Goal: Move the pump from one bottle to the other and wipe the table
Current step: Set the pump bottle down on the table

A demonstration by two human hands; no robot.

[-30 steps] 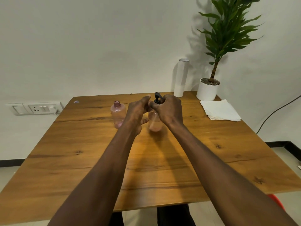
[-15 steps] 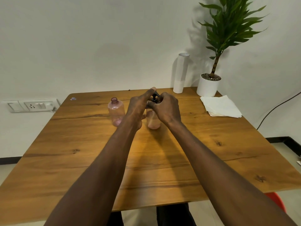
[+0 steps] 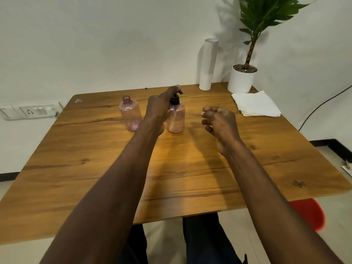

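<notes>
Bench (image 3: 114, 168): square top of glossy, warm brown wood grain with dark knots and rounded corners.
Pump bottle (image 3: 176, 117): translucent pink plastic cylinder with rounded shoulders, upright a little beyond the bench centre, toward 12 o'clock.
Pump (image 3: 174, 99): black plastic, seated on that bottle's neck, its spout pointing toward 2 o'clock.
Open bottle (image 3: 130, 114): matching pink plastic, threaded neck bare, upright near the pump bottle at its 9 o'clock; the two stand apart.
Left hand (image 3: 159, 107): against the pump bottle's left side, one finger stretched up to touch the pump's top; whether the other fingers curl round the bottle cannot be told.
Right hand (image 3: 219, 121): in the air at 3 o'clock of the pump bottle, apart from it, fingers (image 3: 206, 113) loosely curled, holding nothing.
Napkins (image 3: 256, 103): flat white paper stack toward 2 o'clock.
Tube (image 3: 208, 65): tall white cylinder, upright at the far edge.
Plant pot (image 3: 241, 80): smooth white, holding a leafy green plant, just right of the tube.
</notes>
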